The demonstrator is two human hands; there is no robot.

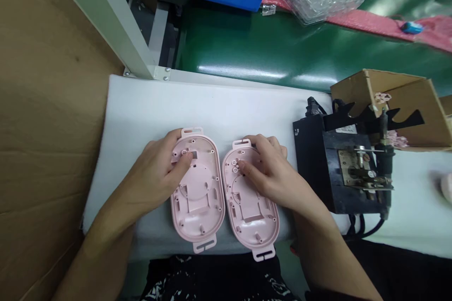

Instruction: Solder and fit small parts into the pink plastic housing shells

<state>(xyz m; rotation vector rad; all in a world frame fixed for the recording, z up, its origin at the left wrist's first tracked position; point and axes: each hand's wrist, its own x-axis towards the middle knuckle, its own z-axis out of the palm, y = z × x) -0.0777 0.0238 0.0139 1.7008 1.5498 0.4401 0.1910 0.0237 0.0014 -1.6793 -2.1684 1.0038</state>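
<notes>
The left hand [160, 167] pinches the left shell [197, 181], the right hand [273, 167] the right shell [251, 200], at far ends, long axes toward the worktop's [219, 103] near edge.

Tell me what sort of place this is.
Probably a factory assembly station: what looks like a green conveyor belt runs beyond the white worktop, a black device stands on it, and two similar pink plastic shells are held side by side.
</notes>
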